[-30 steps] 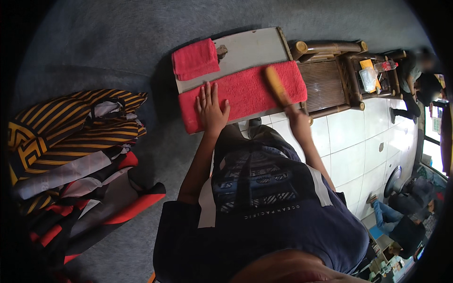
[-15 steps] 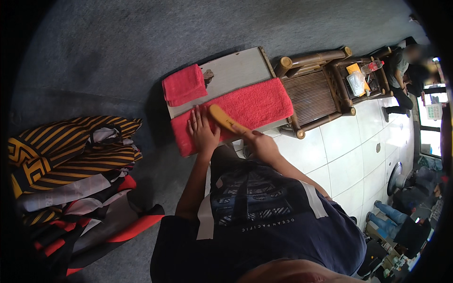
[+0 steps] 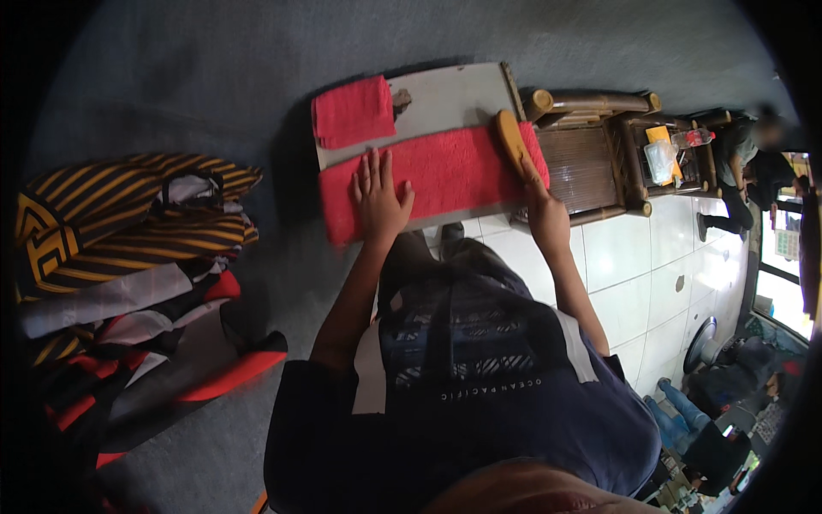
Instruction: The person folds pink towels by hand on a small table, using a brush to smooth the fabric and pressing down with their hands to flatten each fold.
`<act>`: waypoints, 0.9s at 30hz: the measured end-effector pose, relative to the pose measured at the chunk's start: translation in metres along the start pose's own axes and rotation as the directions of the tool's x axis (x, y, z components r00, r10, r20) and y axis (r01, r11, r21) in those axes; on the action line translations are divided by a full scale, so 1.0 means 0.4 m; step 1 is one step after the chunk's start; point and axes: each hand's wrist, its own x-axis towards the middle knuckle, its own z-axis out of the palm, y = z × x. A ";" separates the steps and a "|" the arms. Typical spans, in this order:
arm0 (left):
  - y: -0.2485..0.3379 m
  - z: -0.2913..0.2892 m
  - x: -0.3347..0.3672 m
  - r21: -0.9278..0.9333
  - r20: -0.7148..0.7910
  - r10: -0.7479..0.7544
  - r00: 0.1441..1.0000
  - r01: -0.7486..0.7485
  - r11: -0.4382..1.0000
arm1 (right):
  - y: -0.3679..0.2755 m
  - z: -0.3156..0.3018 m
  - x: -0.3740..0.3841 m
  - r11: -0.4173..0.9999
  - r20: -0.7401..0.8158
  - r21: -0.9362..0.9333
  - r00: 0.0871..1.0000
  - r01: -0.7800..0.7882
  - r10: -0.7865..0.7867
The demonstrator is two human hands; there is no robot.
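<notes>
A long folded red towel (image 3: 454, 167) lies across a worn whitish table (image 3: 462, 92). My left hand (image 3: 381, 206) rests flat on its left part, fingers spread. At the towel's right end, my right hand (image 3: 546, 214) is closed round the handle of a curved yellow-brown wooden brush (image 3: 509, 137). The brush's back faces up, and its bristles are hidden beneath it. A smaller folded red towel (image 3: 353, 113) sits at the table's far left corner.
Bamboo chairs (image 3: 582, 163) stand right of the table; one bears a white packet (image 3: 659, 161) and a bottle (image 3: 692, 138). Striped clothes (image 3: 128, 201) hang or lie at the left. A person (image 3: 736, 167) is at the far right, with another person's blue-jeaned legs (image 3: 681, 420) lower right.
My right hand has swept the brush rightward along the towel, from its middle to its right end. My left hand stays on the towel's left part. The whole view has shifted slightly.
</notes>
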 end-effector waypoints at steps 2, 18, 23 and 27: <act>-0.001 0.002 0.000 -0.015 -0.015 0.012 1.000 -0.012 1.000 | -0.041 -0.004 -0.004 0.999 0.019 0.050 1.000 -0.016 0.015; -0.004 -0.001 -0.007 -0.013 0.013 -0.021 1.000 0.021 1.000 | -0.025 0.029 -0.011 0.999 0.107 0.028 0.994 0.029 -0.032; -0.003 -0.003 -0.004 -0.022 0.011 -0.021 1.000 0.022 1.000 | -0.031 0.030 -0.015 0.996 0.053 0.017 0.995 0.085 -0.086; -0.003 -0.003 0.003 -0.032 0.010 -0.017 1.000 0.017 0.999 | -0.135 0.081 -0.057 0.974 0.171 0.162 0.967 0.161 -0.188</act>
